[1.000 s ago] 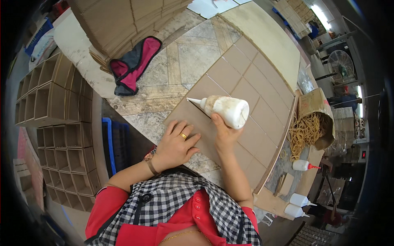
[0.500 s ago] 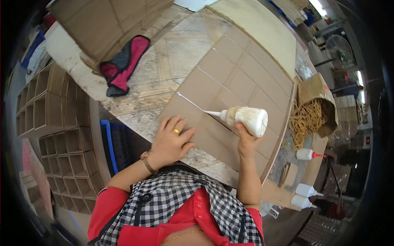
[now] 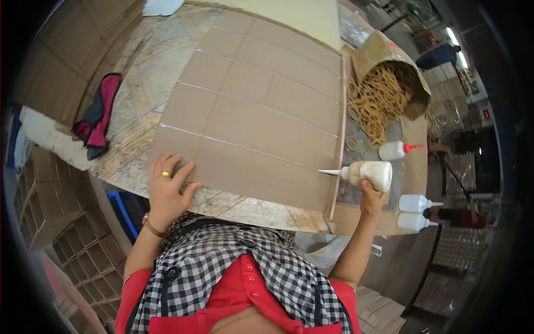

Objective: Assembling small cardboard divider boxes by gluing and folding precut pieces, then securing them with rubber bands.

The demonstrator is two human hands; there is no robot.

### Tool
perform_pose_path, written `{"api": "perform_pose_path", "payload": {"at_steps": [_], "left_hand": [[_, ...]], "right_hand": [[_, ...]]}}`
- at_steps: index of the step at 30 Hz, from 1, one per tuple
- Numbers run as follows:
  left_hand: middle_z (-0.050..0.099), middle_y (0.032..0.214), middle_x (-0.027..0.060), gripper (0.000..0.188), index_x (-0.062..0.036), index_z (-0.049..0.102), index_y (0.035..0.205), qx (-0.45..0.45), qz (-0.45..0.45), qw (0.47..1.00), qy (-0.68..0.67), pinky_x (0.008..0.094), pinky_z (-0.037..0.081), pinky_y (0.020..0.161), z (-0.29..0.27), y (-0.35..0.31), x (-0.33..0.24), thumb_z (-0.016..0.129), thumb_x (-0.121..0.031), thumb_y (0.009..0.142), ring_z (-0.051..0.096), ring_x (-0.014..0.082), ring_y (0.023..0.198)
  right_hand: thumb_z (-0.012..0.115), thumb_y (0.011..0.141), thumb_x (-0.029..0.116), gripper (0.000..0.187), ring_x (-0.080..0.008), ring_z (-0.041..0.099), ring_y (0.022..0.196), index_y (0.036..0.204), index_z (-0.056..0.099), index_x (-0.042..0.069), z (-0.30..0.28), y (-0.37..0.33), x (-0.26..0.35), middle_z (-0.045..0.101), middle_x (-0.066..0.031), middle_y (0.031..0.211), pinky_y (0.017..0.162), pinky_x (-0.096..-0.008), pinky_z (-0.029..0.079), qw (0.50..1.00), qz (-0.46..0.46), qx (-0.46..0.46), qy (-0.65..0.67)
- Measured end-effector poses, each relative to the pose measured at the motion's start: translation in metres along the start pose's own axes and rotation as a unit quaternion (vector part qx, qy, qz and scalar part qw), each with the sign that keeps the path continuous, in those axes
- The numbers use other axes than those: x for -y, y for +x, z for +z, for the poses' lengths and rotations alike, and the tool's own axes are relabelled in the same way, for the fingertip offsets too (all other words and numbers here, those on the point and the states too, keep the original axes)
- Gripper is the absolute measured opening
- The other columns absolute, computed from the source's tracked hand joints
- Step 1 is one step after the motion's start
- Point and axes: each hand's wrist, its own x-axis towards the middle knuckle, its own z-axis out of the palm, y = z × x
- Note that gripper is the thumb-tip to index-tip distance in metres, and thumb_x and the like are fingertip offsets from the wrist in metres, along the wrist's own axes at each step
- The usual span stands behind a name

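A large brown cardboard sheet (image 3: 239, 167) lies on the worktable, crossed by several thin whitish lines of glue (image 3: 267, 154). The fingers of my left hand (image 3: 168, 186) are spread on the sheet's near left corner, with a gold ring on one finger. Wrapped around a white squeeze glue bottle (image 3: 378, 176), my right hand (image 3: 374, 198) holds it sideways past the sheet's right edge. Its long nozzle points left, with the tip above the sheet near the right end of the nearest line. A wooden strip (image 3: 337, 150) borders the sheet's right edge.
Rubber bands (image 3: 378, 100) spill from a tipped carton (image 3: 420, 89) at the right. A red-tipped bottle (image 3: 392, 150) and two white bottles (image 3: 413, 212) lie nearby. A pink and grey cloth item (image 3: 103, 114) lies left. Cardboard dividers (image 3: 83, 250) are stacked lower left.
My right hand has carried the bottle rightward across the sheet, and the nearest glue line now runs almost its full width. My left hand stays at the near left corner. The view has turned.
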Motion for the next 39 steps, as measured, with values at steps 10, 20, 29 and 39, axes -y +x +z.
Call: {"api": "perform_pose_path", "payload": {"at_steps": [10,20,29,39], "left_hand": [[0.054,0.112,0.0162,0.042,-0.0067,0.067,0.104,0.004,0.016,1.0,0.023,0.0499,0.037,0.094,0.004,-0.004,0.0,0.075,-0.028,0.069,0.046,0.0389,0.111],[0.052,0.114,0.0179,0.039,-0.0058,0.065,0.104,0.002,0.028,1.0,0.01,0.0505,0.036,0.094,0.004,-0.006,0.003,0.073,-0.025,0.071,0.044,0.0402,0.111],[0.052,0.112,0.0165,0.038,-0.0071,0.066,0.102,0.002,0.03,1.0,0.003,0.0518,0.036,0.094,0.005,-0.004,0.004,0.074,-0.026,0.069,0.044,0.0407,0.11],[0.053,0.112,0.0164,0.042,-0.0065,0.066,0.102,0.022,0.015,1.0,0.003,0.0538,0.034,0.095,-0.002,0.0,0.003,0.075,-0.026,0.067,0.045,0.0386,0.111]], "right_hand": [[0.083,0.063,0.001,0.063,-0.0174,0.059,0.097,0.117,0.051,-0.001,-0.008,-0.002,0.027,0.06,-0.009,0.107,0.084,-0.0306,0.05,0.995,0.058,-0.034,-0.071],[0.066,0.086,0.017,0.054,-0.034,0.055,0.112,0.131,0.039,0.004,0.017,-0.009,0.04,0.052,-0.0165,0.125,0.087,-0.0521,0.054,0.904,-0.033,-0.218,0.366],[0.066,0.085,0.011,0.05,-0.0314,0.052,0.115,0.128,0.042,0.007,0.108,0.019,0.022,0.051,-0.0143,0.125,0.091,-0.0485,0.052,0.831,0.095,-0.222,0.501],[0.07,0.082,0.008,0.046,-0.0197,0.058,0.102,0.121,0.046,0.004,0.158,0.129,0.004,0.057,-0.0111,0.114,0.082,-0.0347,0.052,0.932,0.006,-0.25,0.261]]}}
